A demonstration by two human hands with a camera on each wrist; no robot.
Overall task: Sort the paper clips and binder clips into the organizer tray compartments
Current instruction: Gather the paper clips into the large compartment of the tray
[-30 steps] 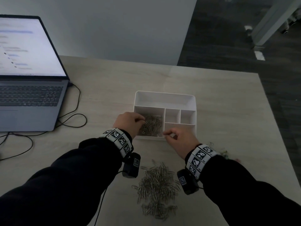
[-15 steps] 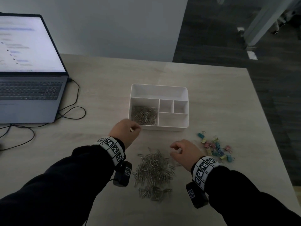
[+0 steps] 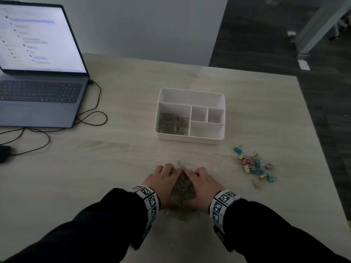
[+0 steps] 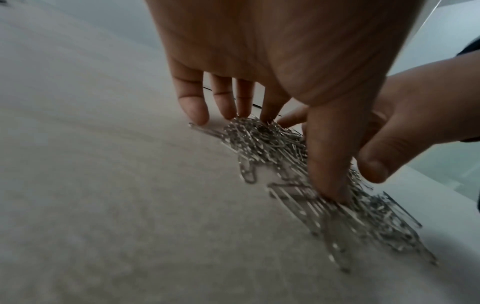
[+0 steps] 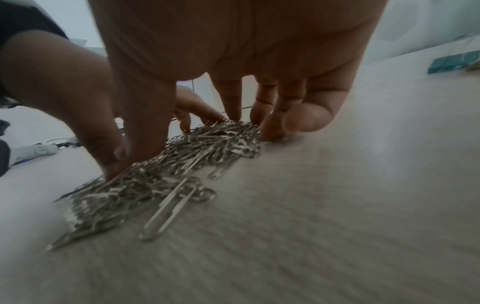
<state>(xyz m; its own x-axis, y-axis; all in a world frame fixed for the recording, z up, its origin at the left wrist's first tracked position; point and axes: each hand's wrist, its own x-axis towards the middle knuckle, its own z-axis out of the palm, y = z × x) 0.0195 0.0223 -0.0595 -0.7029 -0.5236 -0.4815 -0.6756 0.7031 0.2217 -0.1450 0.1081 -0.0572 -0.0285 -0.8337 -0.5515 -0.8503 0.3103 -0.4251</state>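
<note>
Both hands have closed in since half a second ago: left hand and right hand now flank the heap of paper clips, fingers stretched down, pressing it between them on the pale wood-grain table. Sorted paper clips fill the organizer tray's near-left compartment; binder clips lie loose to the right. Lit laptop far left, grey wall, dark floor beyond. Dim light; the wrists hide the heap's near edge.

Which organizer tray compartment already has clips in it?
The big near-left compartment: it holds silver paper clips. The long rear one, two small squares and near-right slot show nothing inside.
</note>
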